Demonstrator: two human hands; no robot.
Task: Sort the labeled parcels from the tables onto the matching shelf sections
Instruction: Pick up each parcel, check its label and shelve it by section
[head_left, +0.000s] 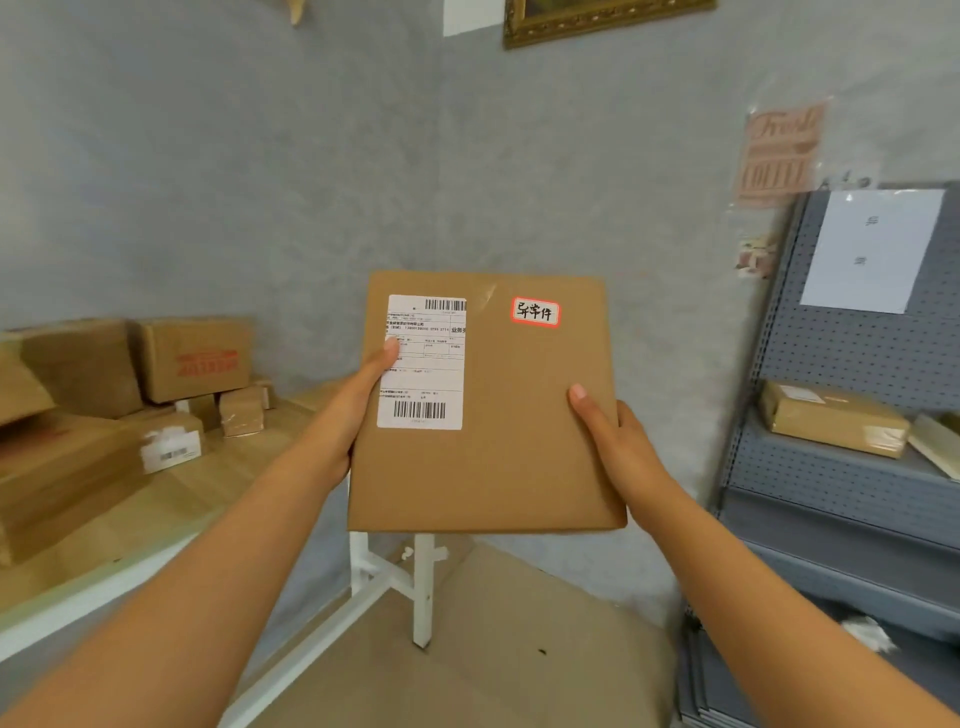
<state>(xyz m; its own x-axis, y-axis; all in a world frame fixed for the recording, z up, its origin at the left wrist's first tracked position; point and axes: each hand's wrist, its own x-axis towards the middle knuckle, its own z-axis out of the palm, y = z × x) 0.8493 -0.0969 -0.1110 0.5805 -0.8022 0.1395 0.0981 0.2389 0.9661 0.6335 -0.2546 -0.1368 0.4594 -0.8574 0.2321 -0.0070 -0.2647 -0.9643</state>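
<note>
While I hold the flat brown cardboard parcel (488, 405) up between table and shelf, I should read its red-bordered handwritten sticker (535, 312) against the white paper sign (872, 249) on the grey pegboard shelf (831, 353). My left hand (358, 395) and right hand (618, 436) clasp its side edges, thumbs on top, arms outstretched.

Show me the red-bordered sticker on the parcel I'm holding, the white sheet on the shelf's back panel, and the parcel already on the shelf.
red-bordered sticker (535, 312), head view, its handwritten middle.
white sheet (872, 252), head view, its blank centre.
parcel on the shelf (835, 423), head view, its top face.
</note>
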